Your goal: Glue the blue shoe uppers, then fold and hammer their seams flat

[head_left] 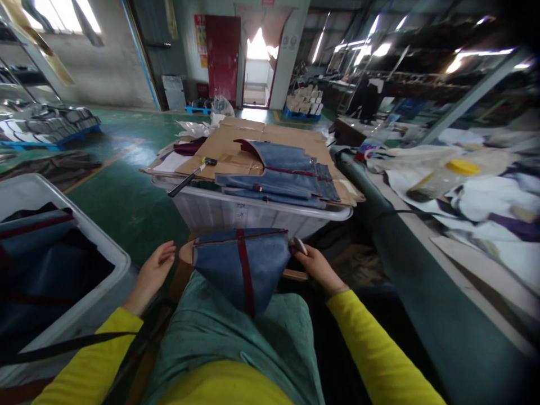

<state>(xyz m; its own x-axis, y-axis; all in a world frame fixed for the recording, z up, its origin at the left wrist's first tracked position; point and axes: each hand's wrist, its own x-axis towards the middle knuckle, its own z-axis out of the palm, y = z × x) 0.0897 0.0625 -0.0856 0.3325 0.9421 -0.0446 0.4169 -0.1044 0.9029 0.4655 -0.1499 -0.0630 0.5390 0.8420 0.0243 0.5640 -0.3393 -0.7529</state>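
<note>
A blue leather-like piece (219,264) with dark red strips lies over the front edge of the work spot above my green-covered lap. Beside its right end, my right hand (310,261) is closed around a small pale object (300,246), too small to name. My left hand (157,269) is to the left of the piece, apart from it, fingers loosely spread and holding nothing. Farther forward, more blue pieces with red trim (291,171) are stacked on flattened cardboard (236,135), and a hammer (189,177) lies left of them.
The cardboard rests on a white bin (202,211). Another white bin (122,253) with blue material stands at the left. Along the right runs a bench (426,270) bearing white scraps and a yellow-lidded jar (445,177). A red door (223,59) is at the back.
</note>
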